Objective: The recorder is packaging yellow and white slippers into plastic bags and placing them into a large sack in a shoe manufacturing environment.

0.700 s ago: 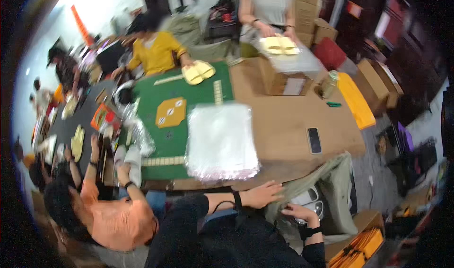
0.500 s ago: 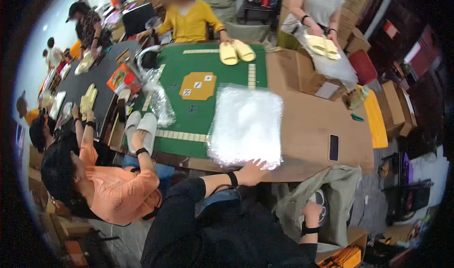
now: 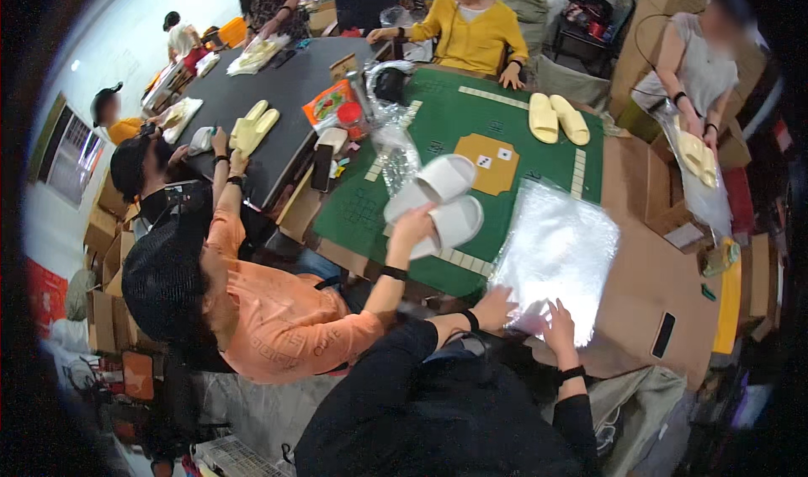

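Note:
A stack of clear plastic bags [image 3: 560, 241] lies on the near side of the table, its sheets shiny and slightly ruffled at the near end. At the stack's near left corner is my left hand [image 3: 492, 308], fingers stretched out and somewhat blurred. My right hand [image 3: 559, 329] rests over the near edge of the same stack, its fingers apart. Left of the bags, a co-worker's hand [image 3: 412, 227] in front of an orange shirt holds a pair of white slippers [image 3: 457, 220] above the green mat [image 3: 353, 212].
Yellow slippers [image 3: 557, 118] lie at the mat's far edge. A dark phone [image 3: 664, 335] lies on the brown cardboard [image 3: 644, 266] to the right. An olive sack [image 3: 648, 405] hangs below the table edge. Other people with yellow slippers surround the tables; one bags a pair at far right.
My right hand has come up out of the sack onto the bags. The co-worker has lifted the white slippers toward the mat's middle. The view has swung left.

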`<state>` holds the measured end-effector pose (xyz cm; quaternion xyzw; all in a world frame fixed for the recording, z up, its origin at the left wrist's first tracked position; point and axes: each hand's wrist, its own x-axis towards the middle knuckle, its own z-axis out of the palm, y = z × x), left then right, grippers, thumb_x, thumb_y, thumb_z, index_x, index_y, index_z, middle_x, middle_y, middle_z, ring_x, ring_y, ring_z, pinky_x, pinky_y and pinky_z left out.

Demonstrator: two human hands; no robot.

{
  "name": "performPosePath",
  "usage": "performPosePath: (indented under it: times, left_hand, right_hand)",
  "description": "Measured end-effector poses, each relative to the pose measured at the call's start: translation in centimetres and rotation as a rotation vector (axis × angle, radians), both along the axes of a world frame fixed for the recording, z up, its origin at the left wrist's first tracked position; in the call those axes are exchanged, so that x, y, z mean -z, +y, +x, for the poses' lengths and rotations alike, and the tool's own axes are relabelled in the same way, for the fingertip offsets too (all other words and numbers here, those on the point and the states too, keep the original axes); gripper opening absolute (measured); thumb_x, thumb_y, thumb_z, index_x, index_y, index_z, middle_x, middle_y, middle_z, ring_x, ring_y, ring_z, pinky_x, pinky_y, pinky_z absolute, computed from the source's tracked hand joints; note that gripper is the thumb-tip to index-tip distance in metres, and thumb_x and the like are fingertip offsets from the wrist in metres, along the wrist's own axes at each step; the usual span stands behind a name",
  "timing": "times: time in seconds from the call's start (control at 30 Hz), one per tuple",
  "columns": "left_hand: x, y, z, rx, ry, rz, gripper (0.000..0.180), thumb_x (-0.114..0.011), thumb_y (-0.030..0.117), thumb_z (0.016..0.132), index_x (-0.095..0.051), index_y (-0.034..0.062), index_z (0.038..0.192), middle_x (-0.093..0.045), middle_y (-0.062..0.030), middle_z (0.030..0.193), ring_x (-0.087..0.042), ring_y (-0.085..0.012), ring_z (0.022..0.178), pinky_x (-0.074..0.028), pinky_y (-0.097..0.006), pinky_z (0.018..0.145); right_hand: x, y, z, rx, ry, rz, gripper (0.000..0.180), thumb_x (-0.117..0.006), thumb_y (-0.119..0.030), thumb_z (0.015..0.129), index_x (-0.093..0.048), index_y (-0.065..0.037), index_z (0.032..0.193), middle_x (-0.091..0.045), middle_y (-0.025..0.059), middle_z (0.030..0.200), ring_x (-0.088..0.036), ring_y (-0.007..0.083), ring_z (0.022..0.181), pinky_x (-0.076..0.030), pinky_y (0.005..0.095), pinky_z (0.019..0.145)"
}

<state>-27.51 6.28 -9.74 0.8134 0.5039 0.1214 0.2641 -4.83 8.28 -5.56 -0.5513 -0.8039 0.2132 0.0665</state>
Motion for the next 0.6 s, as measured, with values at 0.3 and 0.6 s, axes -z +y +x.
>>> performPosePath:
  times: [0.3,0.6]
  left_hand:
    - [-3.2,0.9,-2.6,-0.406,-0.268,0.257,0.052,-0.059,0.014,0.075,-0.043,-0.001,0.123,-0.04,-0.027,0.122,-0.041,-0.042,0.109,-0.033,-0.047,0.095]
    - [1.0,5.9,-11.7,-1.247,-0.116,0.244,0.063,-0.053,0.005,0.071,-0.029,-0.0094,0.128,-0.033,-0.0292,0.13,-0.032,-0.0397,0.122,-0.026,-0.043,0.102]
  right_hand:
    - [1.2,1.9,-1.3,-0.107,-0.292,-0.085,0.037,-0.057,-0.025,0.077,-0.052,-0.013,0.112,-0.05,0.0073,0.118,-0.052,0.0318,0.098,-0.045,0.0465,0.079]
    - [0.9,2.1,-1.2,-0.153,-0.195,-0.064,0.039,-0.059,-0.021,0.074,-0.052,-0.008,0.11,-0.052,0.0107,0.111,-0.053,0.0351,0.093,-0.047,0.045,0.077]
